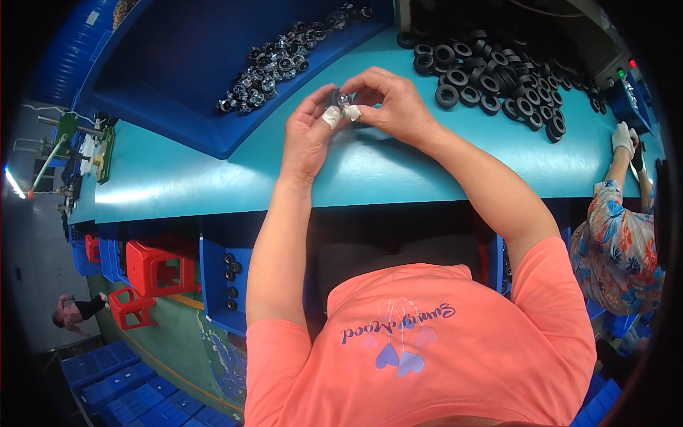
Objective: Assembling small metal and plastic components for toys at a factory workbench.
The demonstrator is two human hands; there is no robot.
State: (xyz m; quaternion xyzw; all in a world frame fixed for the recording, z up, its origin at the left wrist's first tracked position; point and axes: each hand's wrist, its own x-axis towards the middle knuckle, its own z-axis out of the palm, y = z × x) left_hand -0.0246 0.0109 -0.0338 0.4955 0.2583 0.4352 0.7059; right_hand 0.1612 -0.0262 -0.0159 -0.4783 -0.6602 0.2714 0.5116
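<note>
My left hand [307,134] and my right hand [395,107] meet above the turquoise table, both closed on a small shiny wheel hub [344,100]. White tape wraps both thumb tips, which press on it from the near side. A dark edge shows beside the hub under my left fingers; whether it is a tyre I cannot tell. Similar clear and silver wheel hubs [276,65] lie heaped in the blue tray [167,78] at my left. To the right of my hands spreads a large pile of black rubber tyres [491,82].
The turquoise tabletop [420,174] runs across in front of me. At the far right sits a co-worker with a white glove [623,137]. Finished-looking black wheels lie in a blue bin [220,299] under the table. Red stools [153,267] stand at lower left, near stacked blue crates [121,377].
</note>
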